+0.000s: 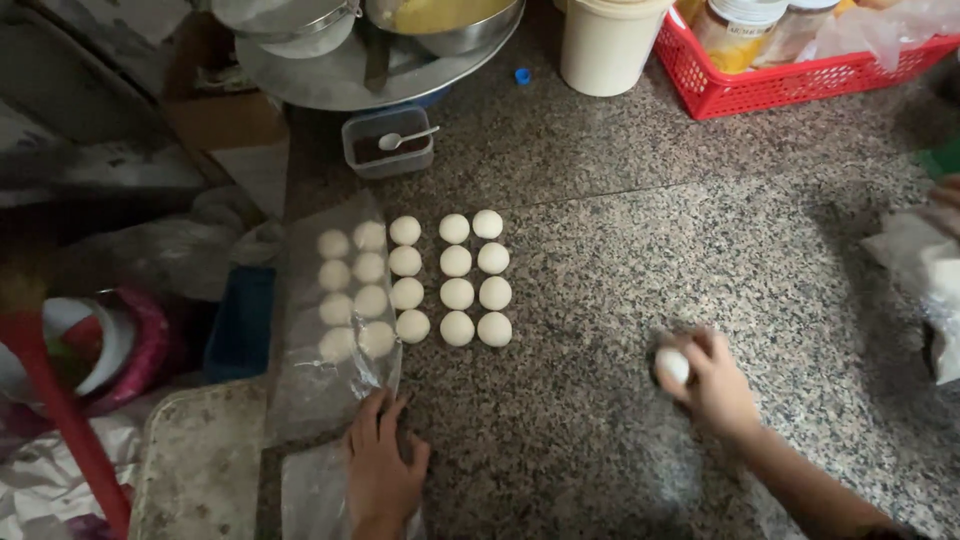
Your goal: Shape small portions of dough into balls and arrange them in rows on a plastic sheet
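Our right hand (715,385) curls its fingers around a white dough ball (673,366); our left hand (383,465) lies flat, fingers spread, on the clear plastic sheet (330,390). At the table's far edge, a small clear plastic tub (388,143) holds dark powder and a white spoon (405,138).

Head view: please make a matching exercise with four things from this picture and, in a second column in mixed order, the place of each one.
Things:
1. dough ball
2. plastic sheet
3. white spoon
4. red basket

Places:
A. in the small clear container near the top
B. at the top right, holding jars
C. under the right hand on the granite counter
D. over the leftmost rows of dough balls, its near end beside the left hand

Pairs: 1-C, 2-D, 3-A, 4-B
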